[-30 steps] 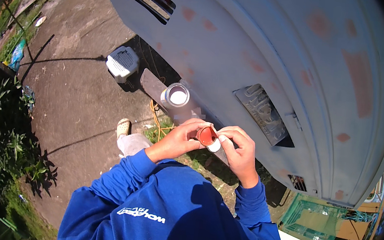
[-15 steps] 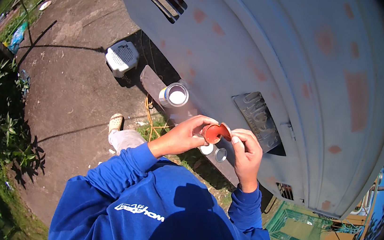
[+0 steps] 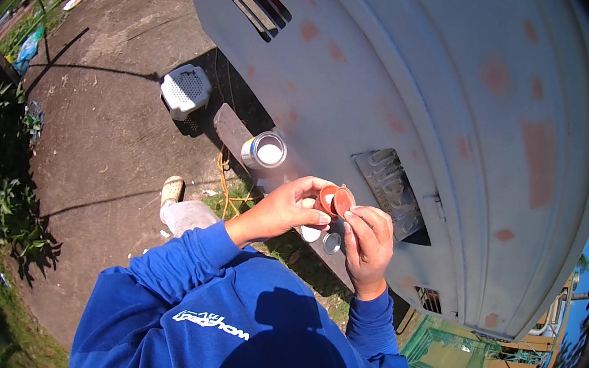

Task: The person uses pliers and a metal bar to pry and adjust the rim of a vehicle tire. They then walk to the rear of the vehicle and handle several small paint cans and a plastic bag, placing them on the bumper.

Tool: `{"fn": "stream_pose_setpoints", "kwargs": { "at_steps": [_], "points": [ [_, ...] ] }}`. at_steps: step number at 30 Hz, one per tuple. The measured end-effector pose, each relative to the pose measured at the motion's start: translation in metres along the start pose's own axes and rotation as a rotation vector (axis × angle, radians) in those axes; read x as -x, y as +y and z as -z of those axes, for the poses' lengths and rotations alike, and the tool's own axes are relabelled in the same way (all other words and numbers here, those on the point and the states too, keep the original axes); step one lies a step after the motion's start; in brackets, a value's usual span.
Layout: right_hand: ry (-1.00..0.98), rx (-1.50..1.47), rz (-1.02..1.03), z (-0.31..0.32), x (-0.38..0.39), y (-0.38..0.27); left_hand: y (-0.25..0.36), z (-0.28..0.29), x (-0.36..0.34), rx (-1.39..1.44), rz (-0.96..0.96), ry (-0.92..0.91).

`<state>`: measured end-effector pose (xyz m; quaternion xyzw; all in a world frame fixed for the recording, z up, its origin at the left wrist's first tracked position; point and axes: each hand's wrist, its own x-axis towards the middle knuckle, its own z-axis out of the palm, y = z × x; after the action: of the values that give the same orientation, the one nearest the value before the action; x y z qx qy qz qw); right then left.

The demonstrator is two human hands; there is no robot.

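From my distant seat I am seeing both hands occupied, close together in front of the blue sweatshirt. The left hand [image 3: 295,206] is gripping a small red cup [image 3: 324,203] at its side, and the right hand [image 3: 369,245] is pinching a red disc [image 3: 343,201] by its edge, the disc overlapping the cup's mouth; whether they are touching I cannot tell. By my judgement the opening is done: the cup's mouth is showing, and beyond the left hand an open can [image 3: 249,151] with white inside is standing on the narrow tabletop [image 3: 227,127]. Just below the cup, a white round thing [image 3: 310,234] and a metal ring [image 3: 331,243] are lying. Ahead of the hands, the grey car body [image 3: 425,61] is carrying reddish patches [image 3: 536,164]. What is left is harder to judge: neither hand is holding a tool, and no red is showing in the can.
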<state>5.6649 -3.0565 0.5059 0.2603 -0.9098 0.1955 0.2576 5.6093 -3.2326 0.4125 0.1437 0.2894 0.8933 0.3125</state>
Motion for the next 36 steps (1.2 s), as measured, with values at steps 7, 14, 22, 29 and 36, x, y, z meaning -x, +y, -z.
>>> {"fn": "stream_pose_setpoints", "kwargs": {
  "at_steps": [7, 14, 22, 29, 36],
  "points": [
    [-0.077, 0.061, 0.089, 0.002, -0.002, 0.001, 0.004, 0.0, 0.004, -0.047, -0.022, 0.018],
    [-0.185, 0.105, 0.139, 0.012, -0.01, -0.002, 0.003, 0.003, 0.009, -0.071, 0.021, 0.025],
    [-0.347, 0.112, 0.167, 0.023, -0.018, 0.0, -0.008, 0.011, 0.007, -0.008, 0.022, 0.037],
    [-0.47, 0.092, 0.166, 0.028, -0.028, -0.001, -0.018, 0.022, 0.006, 0.011, 0.043, 0.075],
    [-0.487, 0.062, 0.165, 0.023, -0.032, 0.005, -0.022, 0.032, 0.005, 0.065, 0.05, 0.145]
  ]
}}
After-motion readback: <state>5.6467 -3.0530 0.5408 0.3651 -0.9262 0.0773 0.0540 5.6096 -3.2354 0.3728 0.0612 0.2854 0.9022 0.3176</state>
